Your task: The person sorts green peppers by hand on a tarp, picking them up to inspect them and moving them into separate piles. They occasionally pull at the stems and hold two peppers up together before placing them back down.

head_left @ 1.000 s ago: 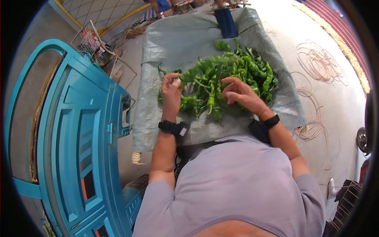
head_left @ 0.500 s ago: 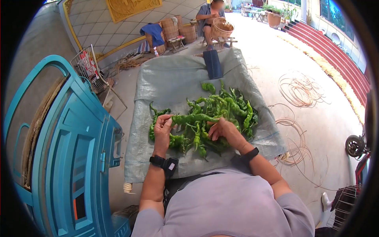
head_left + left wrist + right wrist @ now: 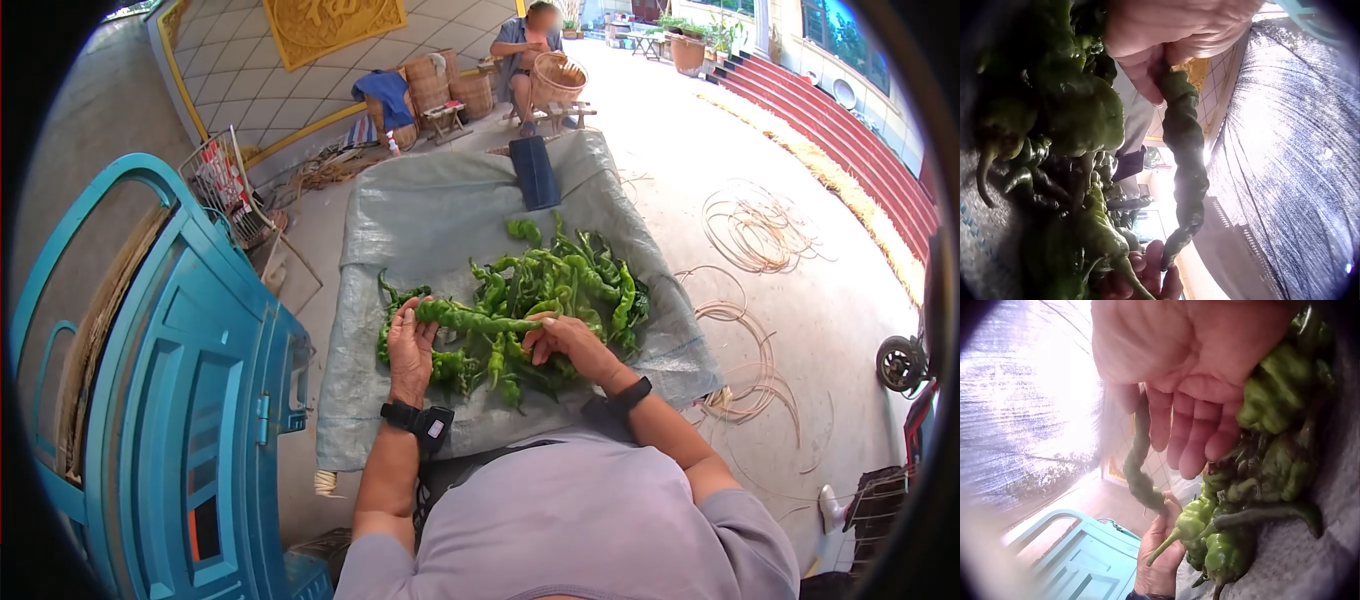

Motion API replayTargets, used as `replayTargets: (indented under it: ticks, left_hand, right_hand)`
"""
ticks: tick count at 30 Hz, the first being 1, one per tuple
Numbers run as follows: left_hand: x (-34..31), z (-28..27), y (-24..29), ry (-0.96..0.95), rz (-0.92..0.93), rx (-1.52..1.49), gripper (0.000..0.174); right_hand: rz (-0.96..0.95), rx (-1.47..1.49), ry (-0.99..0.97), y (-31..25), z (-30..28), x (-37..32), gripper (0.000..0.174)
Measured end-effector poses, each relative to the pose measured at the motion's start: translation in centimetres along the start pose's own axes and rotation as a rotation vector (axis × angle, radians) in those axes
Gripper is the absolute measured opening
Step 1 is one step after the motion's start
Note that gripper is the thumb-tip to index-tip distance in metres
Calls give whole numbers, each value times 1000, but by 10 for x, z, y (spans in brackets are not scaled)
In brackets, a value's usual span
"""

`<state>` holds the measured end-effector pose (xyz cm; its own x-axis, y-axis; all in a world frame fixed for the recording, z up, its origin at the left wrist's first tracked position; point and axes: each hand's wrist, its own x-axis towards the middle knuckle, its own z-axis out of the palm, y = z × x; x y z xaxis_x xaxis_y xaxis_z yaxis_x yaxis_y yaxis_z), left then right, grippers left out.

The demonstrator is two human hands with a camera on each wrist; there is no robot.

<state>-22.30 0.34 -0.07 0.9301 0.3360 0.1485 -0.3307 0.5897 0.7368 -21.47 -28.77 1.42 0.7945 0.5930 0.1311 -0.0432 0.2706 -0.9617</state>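
A long, twisted green pepper (image 3: 470,318) is stretched between both hands above a pile of green peppers (image 3: 590,270). My left hand (image 3: 408,350) grips its thick end between thumb and fingers. At the thin end, my right hand (image 3: 575,350) pinches the tip with thumb and forefinger; its other fingers extend loosely in the right wrist view. The left wrist view shows the whole bumpy length of the held pepper (image 3: 1186,150), its top end partly hidden by the left hand. Below it lie wrinkled peppers, some with stems (image 3: 1163,550), on a grey-green woven sheet (image 3: 400,225).
A dark blue flat item (image 3: 535,172) lies at the sheet's far edge. Close on the left stands a blue metal vehicle panel (image 3: 190,370). Coiled strips (image 3: 760,230) lie on the ground at right. Beyond the sheet, a seated person (image 3: 525,60) is behind a woven basket (image 3: 558,78).
The head view has tilted up, bringing the seated person into sight. My right hand, earlier apart from the pepper, has come to its thin end. The left hand has kept its grip.
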Motion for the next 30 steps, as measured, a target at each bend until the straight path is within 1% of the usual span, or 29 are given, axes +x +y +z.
replayTargets:
  ticks: [3,5,6,7,10,11,15,18,21,24,25,28,29,30]
  left_hand:
    - [2,-12,-4,61,11,370,26]
    - [4,-19,-7,9,13,422,30]
    - [6,-19,-6,-17,13,451,32]
    - [4,-13,-3,-126,7,318,34]
    - [-1,1,13,-188,-157,147,31]
    - [0,0,17,-250,-155,201,26]
    - [0,-6,28,-448,-314,188,19]
    - [-1,-13,35,-626,-429,227,28]
    - [-15,13,48,-661,-502,329,39]
    - [-10,11,44,-849,-608,447,60]
    - [-13,12,46,-834,-606,545,53]
    - [-19,26,44,-601,-449,464,42]
    - [-20,32,45,-570,-333,459,34]
    - [-21,36,46,-494,-271,448,34]
  right_hand:
    - [-11,-8,19,-5,5,-3,44]
    - [-37,-26,7,-5,3,-1,47]
    - [-46,13,24,-5,3,-1,48]
    - [-60,55,51,-5,4,-1,48]
    - [-87,100,79,-8,4,-3,49]
    - [-91,112,80,-7,2,-3,49]
    - [-113,194,91,-3,-3,-1,50]
    - [-127,277,94,2,-9,1,50]
    - [-142,296,88,0,-7,0,48]
    - [-146,307,62,-7,-4,-2,45]
    - [-143,295,32,-4,-7,0,44]
    - [-122,300,40,-7,-3,-3,42]
    - [-117,298,34,-6,-5,-3,42]
    - [-112,295,27,-5,-7,-2,43]
